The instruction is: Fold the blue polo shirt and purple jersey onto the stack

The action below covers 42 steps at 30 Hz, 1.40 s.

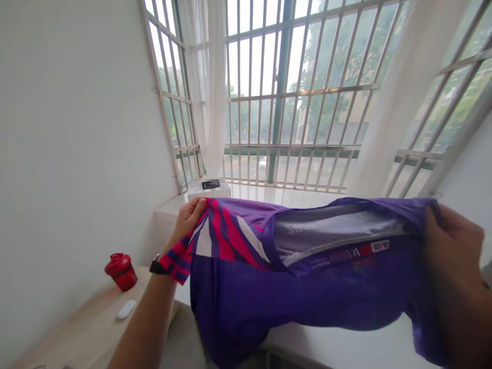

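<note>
A purple shirt (319,302) with pink and white stripes on one sleeve hangs stretched between my two hands. My left hand (190,218) pinches its striped shoulder, and a dark band circles that wrist. At the other shoulder my right hand (455,241) grips the cloth, slightly blurred. The neck opening faces up, showing the greyish inside and a small red and white label. The lower part of the shirt droops in loose folds.
On the wooden surface (88,318) at the left stand a red lidded cup (123,274) and a small white object (126,309). Behind the shirt, a black item (211,184) lies on a white box (209,192) by the barred window with white curtains (388,97).
</note>
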Each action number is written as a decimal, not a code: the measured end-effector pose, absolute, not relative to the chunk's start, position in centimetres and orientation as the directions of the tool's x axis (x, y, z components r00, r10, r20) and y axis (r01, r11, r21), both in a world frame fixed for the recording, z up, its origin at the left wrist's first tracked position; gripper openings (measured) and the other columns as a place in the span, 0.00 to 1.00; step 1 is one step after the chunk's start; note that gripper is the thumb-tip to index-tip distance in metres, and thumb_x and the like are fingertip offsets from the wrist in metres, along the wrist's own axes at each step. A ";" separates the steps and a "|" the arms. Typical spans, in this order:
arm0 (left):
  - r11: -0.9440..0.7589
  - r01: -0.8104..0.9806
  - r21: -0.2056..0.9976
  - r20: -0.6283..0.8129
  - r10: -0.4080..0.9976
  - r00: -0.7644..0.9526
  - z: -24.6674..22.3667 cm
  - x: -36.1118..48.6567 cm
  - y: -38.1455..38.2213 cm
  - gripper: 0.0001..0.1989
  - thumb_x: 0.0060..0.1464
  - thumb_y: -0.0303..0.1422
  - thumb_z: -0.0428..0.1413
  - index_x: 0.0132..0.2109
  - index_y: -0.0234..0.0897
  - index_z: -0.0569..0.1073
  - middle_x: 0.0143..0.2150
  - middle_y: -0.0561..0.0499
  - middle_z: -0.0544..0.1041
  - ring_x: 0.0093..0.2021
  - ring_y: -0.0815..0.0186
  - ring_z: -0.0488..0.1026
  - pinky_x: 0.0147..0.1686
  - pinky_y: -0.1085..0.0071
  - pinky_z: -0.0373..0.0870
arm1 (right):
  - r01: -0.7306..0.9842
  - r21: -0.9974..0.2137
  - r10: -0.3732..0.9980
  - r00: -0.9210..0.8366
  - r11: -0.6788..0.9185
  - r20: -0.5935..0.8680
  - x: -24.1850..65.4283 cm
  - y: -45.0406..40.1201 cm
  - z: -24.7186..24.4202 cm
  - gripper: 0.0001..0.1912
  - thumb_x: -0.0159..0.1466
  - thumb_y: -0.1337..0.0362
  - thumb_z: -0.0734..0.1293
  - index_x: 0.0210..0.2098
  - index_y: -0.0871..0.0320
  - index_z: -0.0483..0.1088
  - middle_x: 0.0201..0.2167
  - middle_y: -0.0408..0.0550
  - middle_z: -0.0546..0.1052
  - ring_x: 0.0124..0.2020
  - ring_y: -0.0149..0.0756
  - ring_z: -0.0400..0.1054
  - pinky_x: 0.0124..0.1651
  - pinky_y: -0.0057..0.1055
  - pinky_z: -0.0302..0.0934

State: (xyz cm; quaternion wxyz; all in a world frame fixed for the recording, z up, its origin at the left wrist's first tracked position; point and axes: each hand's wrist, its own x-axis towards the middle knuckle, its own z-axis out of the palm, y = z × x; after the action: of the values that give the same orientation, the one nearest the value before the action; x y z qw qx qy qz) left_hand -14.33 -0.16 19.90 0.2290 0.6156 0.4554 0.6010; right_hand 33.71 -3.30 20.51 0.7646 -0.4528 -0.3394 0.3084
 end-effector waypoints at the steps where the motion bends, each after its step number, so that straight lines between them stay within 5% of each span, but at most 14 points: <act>1: -0.490 0.371 0.789 0.550 0.832 -0.069 19.3 -14.0 1.8 0.19 0.59 0.49 0.51 0.38 0.36 0.74 0.32 0.53 0.76 0.32 0.66 0.71 0.33 0.73 0.71 | 0.068 -0.920 0.732 0.584 0.387 0.351 33.8 -2.0 20.7 0.02 0.60 0.60 0.72 0.30 0.49 0.76 0.21 0.39 0.71 0.23 0.33 0.59 0.27 0.30 0.59; 3: -0.441 0.524 0.728 0.502 0.865 0.030 17.1 -13.3 5.3 0.17 0.62 0.44 0.48 0.41 0.36 0.74 0.37 0.50 0.78 0.40 0.63 0.73 0.43 0.69 0.71 | 0.485 -0.828 0.702 0.483 0.283 0.523 33.7 0.9 20.1 0.09 0.60 0.62 0.71 0.24 0.54 0.74 0.18 0.39 0.68 0.25 0.33 0.59 0.31 0.30 0.56; 5: -0.347 0.635 0.691 0.420 0.907 0.038 13.9 -12.6 7.5 0.13 0.62 0.37 0.48 0.43 0.36 0.74 0.41 0.47 0.78 0.44 0.61 0.74 0.50 0.66 0.69 | 0.617 -0.773 0.764 0.425 0.148 0.486 33.5 3.5 18.0 0.10 0.58 0.65 0.71 0.21 0.56 0.72 0.17 0.39 0.67 0.28 0.34 0.62 0.37 0.31 0.58; 10: -0.289 0.717 0.635 0.359 0.931 0.057 5.9 -10.6 6.2 0.10 0.56 0.29 0.53 0.45 0.36 0.74 0.48 0.43 0.76 0.52 0.56 0.70 0.58 0.57 0.62 | 0.751 -0.629 0.777 0.268 0.201 0.569 33.2 4.5 9.0 0.10 0.51 0.66 0.72 0.35 0.55 0.75 0.35 0.46 0.76 0.45 0.43 0.67 0.59 0.45 0.55; 17: -0.570 0.669 0.477 0.224 0.815 0.535 2.3 -4.4 1.8 0.10 0.60 0.29 0.50 0.44 0.39 0.75 0.44 0.45 0.76 0.46 0.59 0.72 0.51 0.64 0.67 | 0.821 -0.441 0.913 -0.216 0.361 0.345 28.9 1.6 -0.1 0.18 0.63 0.52 0.64 0.47 0.55 0.74 0.51 0.55 0.74 0.55 0.48 0.66 0.61 0.46 0.59; 23: -0.730 0.578 0.363 0.181 0.664 0.725 1.8 -1.5 2.5 0.14 0.63 0.32 0.49 0.51 0.42 0.75 0.51 0.44 0.74 0.52 0.58 0.70 0.55 0.63 0.64 | 0.902 -0.320 0.950 -0.233 0.291 0.207 26.6 2.0 -3.0 0.30 0.66 0.46 0.58 0.60 0.56 0.67 0.64 0.57 0.66 0.65 0.51 0.57 0.67 0.49 0.50; 26: -0.637 0.720 0.275 0.175 0.770 0.614 0.7 -2.8 5.2 0.20 0.63 0.40 0.50 0.60 0.43 0.69 0.62 0.42 0.68 0.63 0.50 0.61 0.63 0.50 0.54 | 0.911 -0.292 0.951 -0.244 0.292 0.190 26.6 1.9 -3.2 0.32 0.67 0.46 0.55 0.63 0.57 0.64 0.66 0.57 0.63 0.67 0.51 0.54 0.68 0.49 0.48; 30: -0.237 0.963 0.132 0.120 0.968 0.222 -0.1 -5.6 9.9 0.25 0.64 0.45 0.47 0.63 0.40 0.66 0.66 0.35 0.63 0.67 0.40 0.55 0.61 0.36 0.47 | 0.908 -0.278 0.947 -0.276 0.312 0.162 26.7 1.7 -2.7 0.33 0.68 0.46 0.54 0.64 0.59 0.63 0.67 0.59 0.61 0.68 0.50 0.52 0.69 0.46 0.46; 38: -0.035 0.999 0.017 0.277 0.960 0.029 2.9 -7.2 12.6 0.26 0.61 0.26 0.44 0.66 0.27 0.61 0.69 0.29 0.56 0.68 0.41 0.51 0.63 0.39 0.45 | 0.910 -0.274 0.949 -0.284 0.313 0.141 26.7 1.4 -2.1 0.33 0.68 0.46 0.54 0.65 0.57 0.62 0.68 0.56 0.60 0.68 0.48 0.51 0.69 0.45 0.45; 42: -0.261 0.963 0.062 0.202 0.948 0.244 4.1 -3.6 7.4 0.25 0.63 0.32 0.45 0.64 0.29 0.64 0.68 0.34 0.59 0.68 0.47 0.53 0.64 0.52 0.53 | 0.897 -0.312 0.948 -0.275 0.314 0.163 26.5 1.8 -2.4 0.31 0.68 0.47 0.56 0.64 0.58 0.64 0.67 0.57 0.62 0.67 0.48 0.53 0.68 0.45 0.47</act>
State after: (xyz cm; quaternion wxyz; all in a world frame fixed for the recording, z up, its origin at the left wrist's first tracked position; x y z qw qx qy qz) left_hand -3.59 7.41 4.07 -0.0375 0.7879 0.6066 0.0994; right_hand 26.53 1.83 -2.42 0.1601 -0.5804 -0.7945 0.0791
